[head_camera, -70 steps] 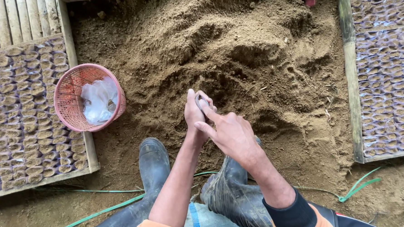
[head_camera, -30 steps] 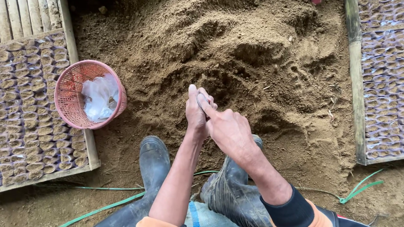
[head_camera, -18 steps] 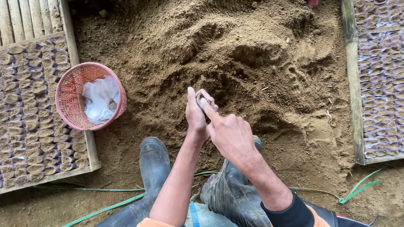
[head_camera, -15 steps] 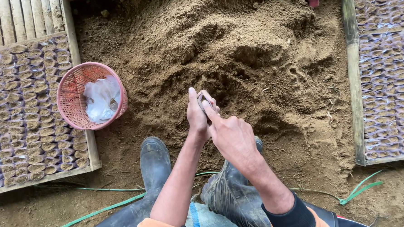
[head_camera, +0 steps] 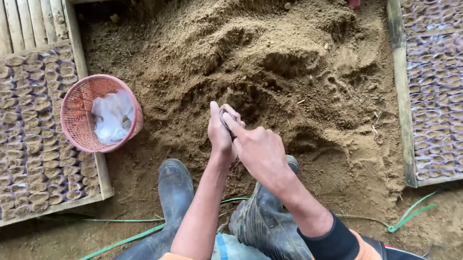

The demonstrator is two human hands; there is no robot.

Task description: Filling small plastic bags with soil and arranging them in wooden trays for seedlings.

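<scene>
Head view: your left hand (head_camera: 222,136) stayed clamped around the small bag (head_camera: 226,117), your right hand (head_camera: 259,152) kept pinching its rim, above the soil (head_camera: 276,59), basket (head_camera: 80,134) at nine o'clock.

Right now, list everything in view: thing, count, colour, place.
Mound of loose sandy soil: one, brown, centre and top.
Round plastic mesh basket: one, pink, left of the hands, leaning on the bed's plank.
Crumpled plastic bags: a bunch, white, inside the basket.
Wood-framed bed of small soil-filled bags: one, grey-brown, far left.
Second such bed: one, far right.
Thin cord: green, on the ground at the bottom.
Rubber boots: two, dark and muddy, bottom centre.
Small bag: one, dark, between both hands.
Left hand: holding the bag.
Right hand: fingers at the bag's mouth.
</scene>
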